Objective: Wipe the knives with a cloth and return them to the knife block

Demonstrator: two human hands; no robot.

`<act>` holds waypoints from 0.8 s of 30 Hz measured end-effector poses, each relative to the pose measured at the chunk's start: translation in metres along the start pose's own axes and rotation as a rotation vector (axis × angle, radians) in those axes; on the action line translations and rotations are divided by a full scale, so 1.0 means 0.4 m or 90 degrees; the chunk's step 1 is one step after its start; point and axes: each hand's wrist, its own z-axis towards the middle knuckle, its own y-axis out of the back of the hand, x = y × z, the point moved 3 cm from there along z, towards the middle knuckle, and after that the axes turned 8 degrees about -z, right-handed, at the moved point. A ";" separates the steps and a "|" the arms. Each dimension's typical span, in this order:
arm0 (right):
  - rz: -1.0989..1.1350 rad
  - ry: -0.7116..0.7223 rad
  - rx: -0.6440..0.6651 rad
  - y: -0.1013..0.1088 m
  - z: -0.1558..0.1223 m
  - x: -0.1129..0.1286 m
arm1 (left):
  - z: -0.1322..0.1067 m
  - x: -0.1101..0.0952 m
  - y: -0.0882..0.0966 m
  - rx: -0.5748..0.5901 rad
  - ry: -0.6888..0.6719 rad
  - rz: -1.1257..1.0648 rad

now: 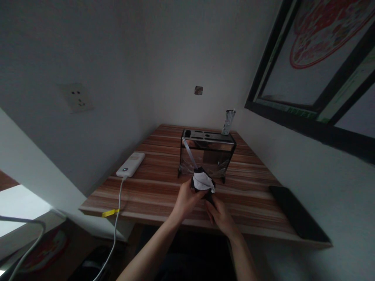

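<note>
Near the front of the wooden table, my left hand (187, 197) is closed on a crumpled black-and-white bundle (203, 182), its thumb lying across the lower part. My right hand (218, 214) grips the dark lower end of the same bundle from the right. A slim pale strip (190, 153), like a narrow blade, rises from the bundle's top toward the rack; I cannot tell whether the two are joined. Just behind stands a clear-sided rack (205, 145) with a black frame and slots in its top. A silvery, wrapped-looking handle (229, 121) sticks up from its right end.
A white power bank (131, 164) with a white cable (119, 199) lies on the table's (158, 183) left side. A yellow tag (109, 213) hangs at the front edge. At right lies a black flat slab (299, 212). Walls close in left, back and right, with a framed picture (316, 58).
</note>
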 end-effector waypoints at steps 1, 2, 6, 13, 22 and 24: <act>-0.002 -0.002 0.001 0.000 0.000 -0.001 | -0.001 0.001 0.001 0.002 0.006 -0.003; -0.004 -0.002 0.003 -0.001 0.000 -0.002 | -0.001 0.001 0.002 0.004 0.014 -0.006; -0.010 0.006 0.003 0.001 0.000 0.003 | 0.002 0.007 0.004 0.019 0.045 -0.020; -0.018 0.014 0.003 0.002 0.000 0.011 | -0.003 0.014 0.005 0.000 0.037 -0.025; -0.019 0.029 -0.008 0.002 0.001 0.018 | -0.009 0.006 0.001 -0.051 0.031 -0.074; -0.010 0.024 -0.005 0.002 0.001 0.020 | -0.009 0.004 0.001 -0.061 0.034 -0.078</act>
